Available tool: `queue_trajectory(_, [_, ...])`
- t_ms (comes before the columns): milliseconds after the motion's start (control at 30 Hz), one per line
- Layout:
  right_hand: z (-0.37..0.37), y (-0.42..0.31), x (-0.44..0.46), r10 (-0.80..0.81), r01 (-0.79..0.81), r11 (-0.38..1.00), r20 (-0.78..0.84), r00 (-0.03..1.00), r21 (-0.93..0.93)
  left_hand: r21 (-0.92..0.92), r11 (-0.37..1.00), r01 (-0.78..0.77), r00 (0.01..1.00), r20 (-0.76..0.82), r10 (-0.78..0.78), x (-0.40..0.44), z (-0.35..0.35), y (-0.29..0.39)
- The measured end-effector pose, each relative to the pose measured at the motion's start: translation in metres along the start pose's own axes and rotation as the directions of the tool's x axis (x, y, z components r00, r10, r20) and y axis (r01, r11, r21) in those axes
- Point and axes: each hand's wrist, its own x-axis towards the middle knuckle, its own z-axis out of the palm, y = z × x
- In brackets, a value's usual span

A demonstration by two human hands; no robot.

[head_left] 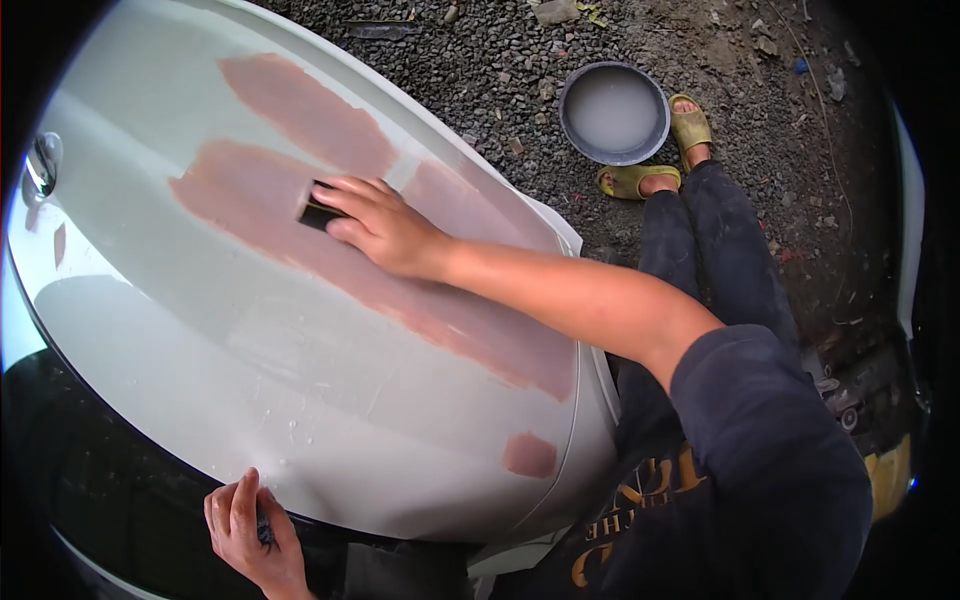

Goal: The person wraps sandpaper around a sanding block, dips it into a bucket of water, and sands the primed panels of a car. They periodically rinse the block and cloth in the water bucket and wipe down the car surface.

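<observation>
My right hand is closed around a black sanding block, pressed flat on a pale car body panel. Under it lies a large patch of pinkish-brown filler or primer with uneven edges. A second such patch sits just above, and a small square one shows near the panel's lower end. My left hand is at the panel's lower edge, fingers bent and curled toward the thumb. Something dark grey shows between them, too hidden to name.
A dark round basin of cloudy water stands on gravel beside my feet in yellow-green sandals. A chrome handle sticks out at the panel's far left. Dark glass borders the panel's lower left.
</observation>
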Motion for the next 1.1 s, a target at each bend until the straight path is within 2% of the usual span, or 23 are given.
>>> queue_trajectory(100, [0.001,-0.001,-0.019,0.023,-0.023,0.996,-0.003,1.000,0.087,0.057,0.997,-0.047,0.997,0.060,0.044,-0.002,-0.001,0.000])
queue_trajectory(233, [-0.024,-0.010,-0.173,0.002,-0.004,0.999,0.040,0.999,0.046,0.098,0.990,-0.099,0.986,0.141,0.085,0.003,0.002,0.006])
queue_trajectory(333, [-0.019,-0.012,-0.135,-0.006,0.005,1.000,0.039,0.999,0.024,0.090,0.989,-0.120,0.978,0.181,0.102,0.002,0.002,0.007])
queue_trajectory(467, [0.013,-0.022,0.024,-0.092,0.093,0.995,0.029,0.995,-0.023,0.130,0.985,-0.117,0.978,0.184,0.092,0.007,0.004,0.011])
queue_trajectory(500, [0.016,-0.025,0.040,-0.092,0.093,0.995,0.030,0.995,-0.042,0.150,0.981,-0.121,0.977,0.193,0.091,0.008,0.004,0.013])
queue_trajectory(600, [0.000,-0.029,-0.022,-0.094,0.096,0.994,0.050,0.994,-0.050,0.111,0.989,-0.101,0.976,0.202,0.077,0.008,0.002,0.013])
queue_trajectory(667, [-0.013,-0.022,-0.113,-0.070,0.069,0.997,0.027,0.997,0.019,0.101,0.989,-0.109,0.976,0.198,0.087,0.009,0.003,0.010])
queue_trajectory(733, [-0.024,-0.014,-0.175,-0.035,0.035,0.999,0.066,0.997,0.012,0.090,0.991,-0.097,0.977,0.199,0.077,0.010,0.004,0.011])
queue_trajectory(800, [-0.018,-0.015,-0.138,-0.099,0.099,0.995,0.030,0.995,0.000,0.085,0.994,-0.064,0.977,0.207,0.046,0.009,0.001,0.014])
queue_trajectory(900, [0.008,-0.025,-0.006,-0.186,0.185,0.983,0.020,0.982,0.009,0.088,0.995,-0.039,0.970,0.242,0.016,0.012,0.000,0.015])
queue_trajectory(967, [0.027,-0.031,0.060,-0.177,0.177,0.983,-0.008,0.984,-0.048,0.095,0.995,-0.028,0.978,0.210,0.007,0.012,0.002,0.015])
queue_trajectory(1067, [0.017,-0.028,0.022,-0.200,0.199,0.978,-0.014,0.980,-0.056,0.095,0.995,0.021,0.964,0.261,-0.045,0.012,-0.004,0.022])
queue_trajectory(1100, [0.003,-0.032,-0.020,-0.154,0.154,0.988,0.016,0.988,-0.017,0.096,0.994,0.045,0.961,0.269,-0.070,0.015,-0.005,0.024])
